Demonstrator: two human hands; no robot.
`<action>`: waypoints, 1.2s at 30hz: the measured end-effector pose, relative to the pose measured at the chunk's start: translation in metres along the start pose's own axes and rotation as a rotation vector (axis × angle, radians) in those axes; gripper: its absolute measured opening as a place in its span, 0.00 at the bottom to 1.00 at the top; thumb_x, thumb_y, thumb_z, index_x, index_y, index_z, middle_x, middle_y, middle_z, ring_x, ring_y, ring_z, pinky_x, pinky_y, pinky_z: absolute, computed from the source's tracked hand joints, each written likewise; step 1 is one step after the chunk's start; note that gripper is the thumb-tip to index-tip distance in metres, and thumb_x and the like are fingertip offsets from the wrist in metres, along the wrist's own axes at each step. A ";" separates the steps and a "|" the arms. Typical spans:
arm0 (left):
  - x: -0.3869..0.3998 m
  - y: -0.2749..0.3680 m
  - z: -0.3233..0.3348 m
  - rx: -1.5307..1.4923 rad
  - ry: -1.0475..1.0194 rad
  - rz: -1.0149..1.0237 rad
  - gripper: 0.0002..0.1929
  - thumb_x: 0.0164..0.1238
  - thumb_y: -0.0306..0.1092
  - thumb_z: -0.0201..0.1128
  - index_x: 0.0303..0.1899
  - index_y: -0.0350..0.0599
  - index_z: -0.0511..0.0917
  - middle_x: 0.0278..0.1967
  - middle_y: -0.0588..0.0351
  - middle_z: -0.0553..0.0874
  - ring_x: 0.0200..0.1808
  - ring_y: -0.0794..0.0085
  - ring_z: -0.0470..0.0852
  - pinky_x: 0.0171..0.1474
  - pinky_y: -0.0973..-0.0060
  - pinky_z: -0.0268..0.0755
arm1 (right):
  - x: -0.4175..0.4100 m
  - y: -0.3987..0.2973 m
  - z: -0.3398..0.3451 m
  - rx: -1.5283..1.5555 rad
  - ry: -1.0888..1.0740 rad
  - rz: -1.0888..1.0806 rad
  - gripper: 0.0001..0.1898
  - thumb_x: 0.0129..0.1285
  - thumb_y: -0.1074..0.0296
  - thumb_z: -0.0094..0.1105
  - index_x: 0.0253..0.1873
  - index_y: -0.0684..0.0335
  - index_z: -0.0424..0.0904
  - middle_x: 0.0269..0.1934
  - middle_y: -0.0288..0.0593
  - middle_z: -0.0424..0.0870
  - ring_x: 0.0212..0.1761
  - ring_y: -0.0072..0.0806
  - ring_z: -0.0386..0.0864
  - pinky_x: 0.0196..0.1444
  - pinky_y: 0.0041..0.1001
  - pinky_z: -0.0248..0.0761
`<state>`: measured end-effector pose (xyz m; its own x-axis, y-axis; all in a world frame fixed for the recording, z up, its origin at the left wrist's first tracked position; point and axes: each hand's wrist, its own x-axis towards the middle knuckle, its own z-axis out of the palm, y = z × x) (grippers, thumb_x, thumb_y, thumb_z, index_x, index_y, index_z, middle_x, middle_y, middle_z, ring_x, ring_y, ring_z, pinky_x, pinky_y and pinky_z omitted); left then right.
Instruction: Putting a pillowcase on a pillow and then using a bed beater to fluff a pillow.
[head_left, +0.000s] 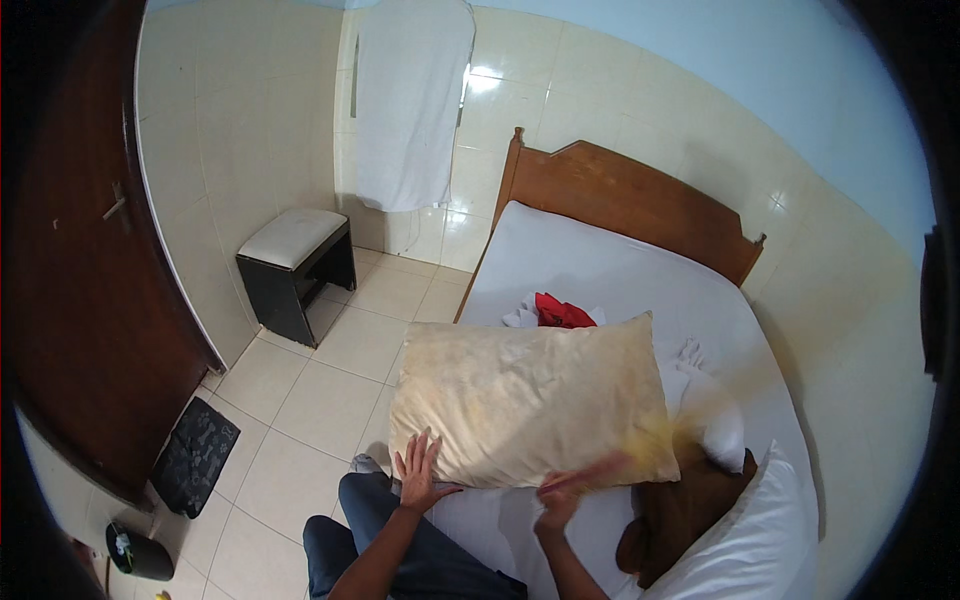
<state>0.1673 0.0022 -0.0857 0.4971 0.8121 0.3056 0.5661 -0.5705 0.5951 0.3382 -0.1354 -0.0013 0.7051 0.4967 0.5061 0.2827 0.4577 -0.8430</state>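
Note:
A stained cream pillow (525, 397), bare of any cover, lies across the bed in front of me. On its lower left corner my left hand (418, 472) rests flat with the fingers spread. My right hand (556, 499) grips the red handle of a long tool (600, 471) just over the pillow's lower right edge. The tool's yellow end is smeared by motion over the pillow's right side, so its exact kind cannot be told. Behind the pillow, a red cloth (562, 311) lies with some white cloth.
A white sheet (600, 251) covers the mattress before a wooden headboard (630, 184). At right are a white pillow (739, 525) and brown cloth (671, 514). A padded stool (296, 262), doormat (196, 457), black bin (142, 553) and wooden door (75, 285) are at left.

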 end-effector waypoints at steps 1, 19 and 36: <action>-0.004 -0.005 0.002 0.003 -0.004 0.004 0.56 0.32 0.58 0.75 0.68 0.57 0.53 0.71 0.53 0.49 0.73 0.54 0.43 0.67 0.39 0.30 | -0.027 0.029 -0.027 -0.400 -0.177 0.153 0.21 0.65 0.44 0.49 0.39 0.60 0.69 0.24 0.34 0.69 0.24 0.19 0.66 0.23 0.22 0.60; 0.002 -0.011 0.011 0.074 0.111 -0.126 0.56 0.33 0.41 0.77 0.68 0.54 0.51 0.72 0.51 0.47 0.73 0.53 0.42 0.68 0.42 0.36 | -0.005 0.043 -0.111 -0.517 -0.178 0.724 0.22 0.62 0.49 0.56 0.38 0.68 0.74 0.23 0.37 0.75 0.20 0.21 0.71 0.24 0.24 0.65; 0.048 0.009 -0.053 0.118 0.474 0.111 0.22 0.41 0.24 0.58 0.44 0.50 0.80 0.35 0.51 0.80 0.43 0.57 0.77 0.56 0.63 0.62 | 0.162 0.041 -0.187 0.088 0.466 0.428 0.09 0.56 0.61 0.62 0.33 0.59 0.74 0.20 0.31 0.73 0.19 0.21 0.72 0.21 0.22 0.66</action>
<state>0.1610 0.0425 -0.0263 0.2209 0.6966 0.6826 0.6111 -0.6443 0.4598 0.5858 -0.1735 0.0120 0.9582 0.2852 -0.0216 -0.1275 0.3582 -0.9249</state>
